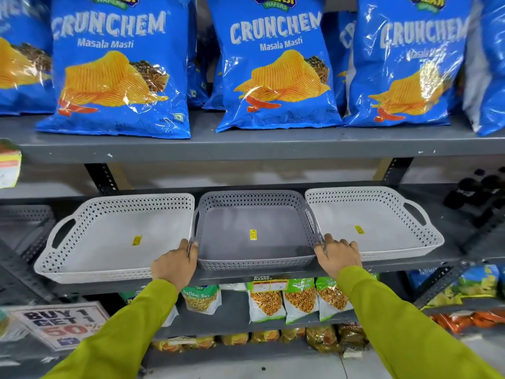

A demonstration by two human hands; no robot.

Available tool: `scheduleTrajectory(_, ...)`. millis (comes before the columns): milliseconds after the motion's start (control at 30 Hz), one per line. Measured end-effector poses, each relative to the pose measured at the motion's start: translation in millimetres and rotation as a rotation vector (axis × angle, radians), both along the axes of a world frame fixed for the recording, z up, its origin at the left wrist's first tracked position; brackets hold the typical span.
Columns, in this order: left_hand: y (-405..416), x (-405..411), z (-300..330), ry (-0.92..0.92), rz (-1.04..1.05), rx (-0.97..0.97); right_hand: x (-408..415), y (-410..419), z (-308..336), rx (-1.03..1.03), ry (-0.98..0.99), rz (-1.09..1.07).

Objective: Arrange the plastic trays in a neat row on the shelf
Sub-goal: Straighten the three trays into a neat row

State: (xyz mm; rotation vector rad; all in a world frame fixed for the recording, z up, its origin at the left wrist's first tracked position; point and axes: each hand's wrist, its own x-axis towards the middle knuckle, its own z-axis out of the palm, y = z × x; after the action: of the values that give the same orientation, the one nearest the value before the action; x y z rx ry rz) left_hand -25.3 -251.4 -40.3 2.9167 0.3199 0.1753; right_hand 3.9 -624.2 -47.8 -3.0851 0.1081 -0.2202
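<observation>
Three plastic trays already sit side by side along the front of the grey shelf (246, 273), the darker grey tray (254, 233) in the middle with a white tray (109, 242) touching its left wall and another white tray (382, 225) against its right, so the row looks nearly finished; what seems left is squaring the front edges. The left hand (175, 262) is closed over the grey tray's front left corner, and the right hand (338, 255) is curled over its front right corner, both gripping its rim.
</observation>
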Motion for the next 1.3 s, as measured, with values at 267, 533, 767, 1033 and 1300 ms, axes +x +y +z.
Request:
scheduleTrajectory(267, 3.5, -1.0, -4.9, -0.005, -0.003, -0.001, -6.9, -0.4, 2.2, -0.001, -0.021, 0.006)
scheduleTrajectory(533, 1.2, -3.2, -2.1, 0.016, 0.003, 0.006, -8.7, -0.4, -0.2, 0.011, -0.052, 0.004)
scheduleTrajectory(767, -1.0, -5.0, -2.3, 0.015, 0.015, 0.019, -9.8, 7.0, -5.1, 0.012, -0.072, -0.069)
scheduleTrajectory(1033, -1.0, -4.5, -3.3, -0.002, 0.022, 0.023, -7.5, 12.9, -6.1, 0.046, -0.070, -0.119)
scheduleTrajectory(1300, -1.6, -5.3, -3.0, -0.015, 0.016, 0.039, -4.4, 2.8, -9.9, 0.027, -0.081, -0.043)
